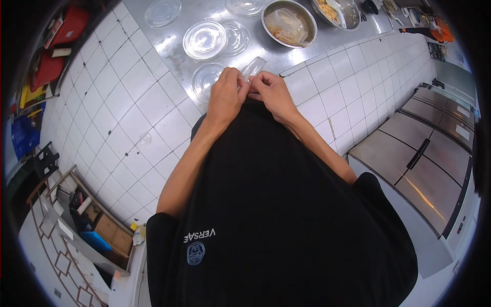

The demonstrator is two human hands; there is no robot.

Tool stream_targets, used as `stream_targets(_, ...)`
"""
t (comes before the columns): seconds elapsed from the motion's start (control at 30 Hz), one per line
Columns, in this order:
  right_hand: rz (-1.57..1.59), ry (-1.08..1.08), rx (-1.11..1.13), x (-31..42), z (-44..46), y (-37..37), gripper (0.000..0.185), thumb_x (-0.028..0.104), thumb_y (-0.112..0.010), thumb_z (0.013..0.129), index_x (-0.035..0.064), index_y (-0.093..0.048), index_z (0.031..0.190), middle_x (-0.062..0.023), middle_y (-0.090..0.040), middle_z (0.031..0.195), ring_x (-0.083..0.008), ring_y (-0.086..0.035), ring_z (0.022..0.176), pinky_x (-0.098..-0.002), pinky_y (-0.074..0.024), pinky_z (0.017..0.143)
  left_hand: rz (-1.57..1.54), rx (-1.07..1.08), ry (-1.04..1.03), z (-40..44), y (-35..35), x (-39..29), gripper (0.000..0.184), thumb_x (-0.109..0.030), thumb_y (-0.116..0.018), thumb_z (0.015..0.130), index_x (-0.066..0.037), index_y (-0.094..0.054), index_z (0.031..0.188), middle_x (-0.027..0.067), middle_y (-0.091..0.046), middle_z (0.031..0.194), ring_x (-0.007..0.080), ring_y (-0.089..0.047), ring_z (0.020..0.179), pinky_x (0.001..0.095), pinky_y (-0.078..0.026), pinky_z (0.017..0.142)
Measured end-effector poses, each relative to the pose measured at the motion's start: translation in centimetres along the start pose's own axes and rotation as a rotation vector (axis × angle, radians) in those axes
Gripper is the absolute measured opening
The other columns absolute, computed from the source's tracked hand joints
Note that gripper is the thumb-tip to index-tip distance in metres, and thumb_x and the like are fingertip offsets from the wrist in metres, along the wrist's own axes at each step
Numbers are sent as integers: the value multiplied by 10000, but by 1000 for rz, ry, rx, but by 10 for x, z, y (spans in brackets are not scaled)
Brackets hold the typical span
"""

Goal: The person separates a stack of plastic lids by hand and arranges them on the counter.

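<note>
Both hands meet at the near edge of the steel table. My left hand point(225, 97) has its fingers curled in a pinch, and my right hand point(273, 94) pinches close beside it. Between them a clear plastic piece point(254, 67) sticks up past the fingertips; its lower part is hidden by the fingers. Just left of my left hand lies a clear round lid point(202, 82). Farther up the table are more clear round lids point(205, 40), some overlapping. A steel bowl point(267, 31) holds a clear plastic bag and yellowish food.
The steel table point(176, 48) spans the top. Another steel bowl point(356, 21) at the upper right holds food and a white spoon. White tiles surround the table. A steel cabinet point(388, 146) stands at the right, a wooden shelf unit point(113, 235) at the lower left.
</note>
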State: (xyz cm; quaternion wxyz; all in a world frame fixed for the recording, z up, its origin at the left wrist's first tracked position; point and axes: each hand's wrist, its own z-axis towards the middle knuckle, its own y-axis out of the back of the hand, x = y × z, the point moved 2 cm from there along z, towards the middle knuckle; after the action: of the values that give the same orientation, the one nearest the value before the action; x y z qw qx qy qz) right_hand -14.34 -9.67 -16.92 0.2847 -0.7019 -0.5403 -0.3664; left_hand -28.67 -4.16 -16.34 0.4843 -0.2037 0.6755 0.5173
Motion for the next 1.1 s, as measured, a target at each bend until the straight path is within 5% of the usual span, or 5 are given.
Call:
stream_targets(0.23,-78,42,-20,-6,4,5,236,190,-617,1029,6,-602,882,-41,-629,867,-110,-637,803,-310,-611,793,-137,-18,67,3,-2,7,147,-63,-678,871,40,-592,932,199,-658,900,345,-694,802,426,-560,708)
stream_targets(0.73,-586,276,-457,3,18,42,434,157,-618,887,-74,-509,1239,-349,-675,954,-497,-672,931,-531,-518,850,-140,-262,80,8,40,1,90,-22,-666,891,28,-618,949,136,-670,909,231,-693,837,339,-599,705)
stream_targets(0.9,-210,127,-221,-16,77,57,596,247,-646,922,-76,-493,1398,-258,-712,1076,-410,-700,964,-460,-539,851,-387,-427,123,4,82,-17,72,4,-641,917,32,-623,981,103,-667,980,161,-660,891,326,-621,763)
stream_targets(1.0,-1078,845,-591,12,63,31,522,205,-647,962,-59,-516,1393,-150,-720,1080,-201,-715,945,-330,-588,764,-293,-436,-35,3,89,-42,78,20,-637,910,34,-610,982,115,-658,1026,179,-666,905,332,-627,764)
stream_targets(1.1,-279,508,-64,98,-6,-7,316,164,-677,975,-29,-661,1226,-97,-723,1062,-139,-691,952,-282,-569,783,-99,-472,-186,0,89,-62,91,24,-649,902,26,-605,981,120,-650,1036,214,-673,898,334,-620,750)
